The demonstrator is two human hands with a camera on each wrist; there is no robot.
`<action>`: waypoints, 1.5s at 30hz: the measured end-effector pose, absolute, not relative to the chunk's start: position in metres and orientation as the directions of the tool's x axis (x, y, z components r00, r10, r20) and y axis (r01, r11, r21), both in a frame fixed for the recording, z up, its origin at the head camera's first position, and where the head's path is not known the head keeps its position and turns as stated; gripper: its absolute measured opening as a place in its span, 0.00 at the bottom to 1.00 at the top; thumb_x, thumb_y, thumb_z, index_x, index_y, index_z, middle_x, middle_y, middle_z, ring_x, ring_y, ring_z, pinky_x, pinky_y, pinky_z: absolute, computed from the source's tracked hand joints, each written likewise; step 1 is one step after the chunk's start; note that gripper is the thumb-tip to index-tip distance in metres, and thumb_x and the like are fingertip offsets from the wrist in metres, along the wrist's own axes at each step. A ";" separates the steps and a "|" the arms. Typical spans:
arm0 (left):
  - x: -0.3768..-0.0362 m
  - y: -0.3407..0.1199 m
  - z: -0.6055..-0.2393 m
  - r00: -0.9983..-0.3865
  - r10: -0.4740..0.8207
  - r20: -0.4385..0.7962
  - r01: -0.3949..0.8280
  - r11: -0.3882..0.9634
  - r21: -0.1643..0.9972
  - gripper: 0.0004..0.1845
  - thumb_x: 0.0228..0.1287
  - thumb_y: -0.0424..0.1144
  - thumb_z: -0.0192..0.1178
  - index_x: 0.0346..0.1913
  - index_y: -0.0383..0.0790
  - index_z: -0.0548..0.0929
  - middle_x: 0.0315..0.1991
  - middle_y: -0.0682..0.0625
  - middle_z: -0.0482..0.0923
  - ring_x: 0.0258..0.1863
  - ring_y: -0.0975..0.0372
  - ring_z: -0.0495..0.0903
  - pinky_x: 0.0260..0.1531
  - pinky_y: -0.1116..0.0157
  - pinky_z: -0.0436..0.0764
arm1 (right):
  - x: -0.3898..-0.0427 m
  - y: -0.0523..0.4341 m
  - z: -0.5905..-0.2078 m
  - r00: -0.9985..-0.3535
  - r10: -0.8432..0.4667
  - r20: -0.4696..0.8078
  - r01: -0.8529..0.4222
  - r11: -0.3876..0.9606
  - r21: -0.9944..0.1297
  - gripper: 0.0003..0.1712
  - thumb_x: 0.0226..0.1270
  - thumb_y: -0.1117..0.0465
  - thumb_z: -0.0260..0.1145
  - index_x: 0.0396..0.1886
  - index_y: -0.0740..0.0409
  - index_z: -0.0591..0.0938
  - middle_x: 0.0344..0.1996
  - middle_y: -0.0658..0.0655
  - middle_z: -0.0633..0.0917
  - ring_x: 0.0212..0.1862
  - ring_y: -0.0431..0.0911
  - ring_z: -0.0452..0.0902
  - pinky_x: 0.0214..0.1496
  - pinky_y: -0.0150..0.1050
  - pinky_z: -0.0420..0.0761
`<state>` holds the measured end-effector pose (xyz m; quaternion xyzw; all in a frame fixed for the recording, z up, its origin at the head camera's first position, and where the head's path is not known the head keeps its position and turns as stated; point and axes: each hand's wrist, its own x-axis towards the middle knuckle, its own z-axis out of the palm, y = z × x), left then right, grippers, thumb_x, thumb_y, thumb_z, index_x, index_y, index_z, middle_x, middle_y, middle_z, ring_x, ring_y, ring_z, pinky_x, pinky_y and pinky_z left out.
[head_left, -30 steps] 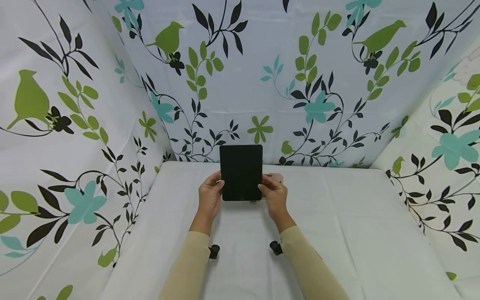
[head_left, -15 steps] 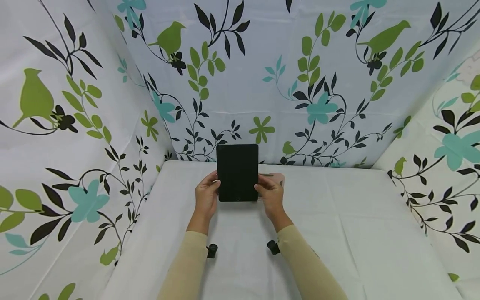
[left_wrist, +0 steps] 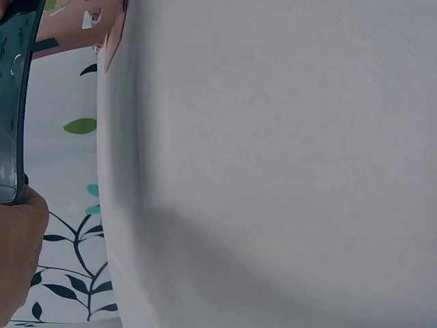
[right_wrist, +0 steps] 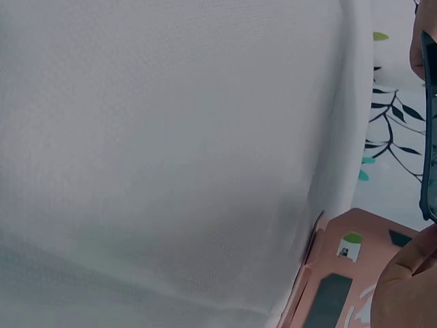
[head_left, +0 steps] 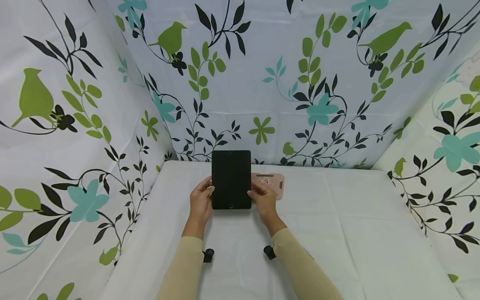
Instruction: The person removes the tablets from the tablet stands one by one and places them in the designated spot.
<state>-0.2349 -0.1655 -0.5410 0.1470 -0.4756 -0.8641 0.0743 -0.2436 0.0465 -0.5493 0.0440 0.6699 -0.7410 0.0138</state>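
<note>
A black tablet (head_left: pixel 231 179) stands nearly upright above the table, its dark screen and round home button turned toward me. My left hand (head_left: pixel 201 202) pinches its left edge, thumb in front and fingers behind. On the opposite edge, my right hand (head_left: pixel 264 202) holds it the same way. Behind the tablet and right hand is a pink tablet case (head_left: pixel 278 184) with cutouts, partly hidden by both. The right wrist view shows more of that case (right_wrist: pixel 362 273), with a dark panel and a corner opening. Only a strip of the tablet (left_wrist: pixel 9 102) appears in the left wrist view.
A white cloth covers the table (head_left: pixel 337 233). Cloth walls printed with leaves, birds and flowers enclose it at the back (head_left: pixel 232 104) and on both sides. A black wrist device (head_left: pixel 208 255) sits at each forearm.
Both hands have brought the tablet left and slightly down, toward me. More of the pink case now shows to its right. The grip on the tablet stays the same.
</note>
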 end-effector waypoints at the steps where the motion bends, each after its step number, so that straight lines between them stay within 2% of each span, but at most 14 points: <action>1: -0.234 -0.167 -0.542 -0.945 -0.269 -0.188 -0.014 -0.541 0.841 0.24 0.70 0.21 0.55 0.68 0.31 0.76 0.48 0.51 0.74 0.52 0.61 0.72 0.51 0.71 0.77 | -0.243 0.046 -0.550 -0.996 0.034 -0.088 0.084 -0.100 -0.991 0.21 0.65 0.72 0.71 0.57 0.58 0.87 0.48 0.60 0.86 0.47 0.42 0.81 0.44 0.27 0.84; 10: -0.225 -0.176 -0.551 -0.934 -0.279 -0.222 -0.026 -0.567 0.823 0.23 0.71 0.21 0.55 0.67 0.31 0.76 0.47 0.53 0.74 0.51 0.63 0.72 0.51 0.72 0.77 | -0.241 0.039 -0.556 -0.992 -0.054 -0.112 0.117 -0.094 -0.989 0.22 0.68 0.71 0.68 0.61 0.55 0.85 0.52 0.59 0.86 0.49 0.44 0.82 0.50 0.33 0.87; 16: -0.224 -0.180 -0.558 -0.929 -0.279 -0.244 -0.054 -0.551 0.833 0.24 0.71 0.22 0.55 0.69 0.31 0.74 0.47 0.54 0.74 0.55 0.63 0.71 0.59 0.71 0.73 | -0.238 0.038 -0.564 -0.987 -0.070 -0.145 0.147 -0.019 -0.989 0.24 0.69 0.68 0.68 0.64 0.54 0.83 0.53 0.58 0.85 0.50 0.44 0.83 0.51 0.36 0.87; 21: -0.222 -0.182 -0.564 -0.920 -0.297 -0.258 -0.073 -0.516 0.854 0.25 0.72 0.23 0.54 0.71 0.31 0.73 0.48 0.55 0.74 0.56 0.64 0.71 0.63 0.70 0.70 | -0.236 0.036 -0.569 -0.986 -0.086 -0.146 0.147 -0.012 -0.989 0.24 0.69 0.69 0.68 0.64 0.55 0.82 0.52 0.58 0.85 0.50 0.44 0.83 0.51 0.36 0.87; 29: -0.221 -0.187 -0.575 -0.899 -0.337 -0.278 -0.078 -0.501 0.862 0.25 0.72 0.22 0.54 0.71 0.28 0.72 0.47 0.54 0.74 0.54 0.63 0.72 0.53 0.75 0.76 | -0.235 0.031 -0.576 -0.977 -0.127 -0.174 0.179 -0.027 -0.984 0.27 0.66 0.73 0.68 0.65 0.60 0.81 0.56 0.64 0.83 0.49 0.42 0.83 0.51 0.36 0.87; 35: -0.219 -0.187 -0.581 -0.866 -0.391 -0.312 -0.113 -0.456 0.883 0.25 0.70 0.22 0.57 0.69 0.27 0.73 0.47 0.53 0.74 0.54 0.63 0.73 0.51 0.78 0.76 | -0.232 0.030 -0.583 -0.969 -0.144 -0.199 0.200 0.008 -0.980 0.28 0.66 0.74 0.67 0.66 0.62 0.80 0.57 0.66 0.82 0.50 0.43 0.83 0.50 0.36 0.87; 45: -0.220 -0.188 -0.584 -0.818 -0.446 -0.364 -0.178 -0.405 0.897 0.24 0.69 0.23 0.58 0.68 0.28 0.75 0.63 0.40 0.75 0.63 0.56 0.74 0.60 0.72 0.75 | -0.227 0.026 -0.590 -0.957 -0.184 -0.226 0.227 0.015 -0.974 0.30 0.65 0.75 0.65 0.68 0.67 0.76 0.58 0.66 0.82 0.56 0.51 0.81 0.49 0.31 0.85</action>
